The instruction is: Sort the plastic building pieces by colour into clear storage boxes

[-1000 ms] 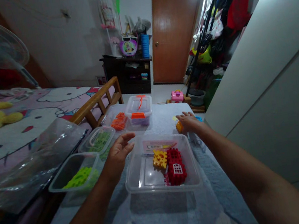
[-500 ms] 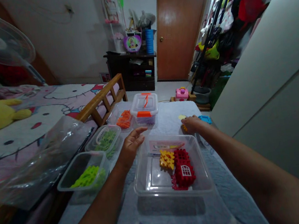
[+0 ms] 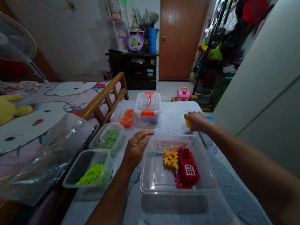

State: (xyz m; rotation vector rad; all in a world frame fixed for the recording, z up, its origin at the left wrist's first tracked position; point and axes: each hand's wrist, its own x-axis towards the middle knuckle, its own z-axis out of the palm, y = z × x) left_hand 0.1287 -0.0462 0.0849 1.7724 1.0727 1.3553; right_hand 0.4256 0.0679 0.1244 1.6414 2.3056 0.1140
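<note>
My left hand (image 3: 137, 149) is at the far left corner of a clear plastic box (image 3: 154, 193), fingers stretched out and empty. Whether it touches the rim I cannot tell. Inside that box lie yellow toy building pieces (image 3: 170, 158) and red toy building pieces (image 3: 188, 171), one bearing a white window. Beyond the box's far right corner, my right hand (image 3: 197, 121) is closed on a yellow-orange toy building piece (image 3: 187, 122), mostly covered by the fingers. A blue piece (image 3: 210, 118) shows partly behind that hand.
Along the left stand clear containers with lime pieces (image 3: 91, 175), dark green pieces (image 3: 111, 138) and orange pieces (image 3: 127, 118). A lidded box (image 3: 148, 103) with orange clips is beside them. A wooden bed rail (image 3: 104, 97) borders the left; a pale cabinet (image 3: 279, 114) stands right.
My right hand has shifted slightly and now covers more of the blue piece. The view has turned a little, so the boxes sit slightly farther right. My left hand stays by the box corner.
</note>
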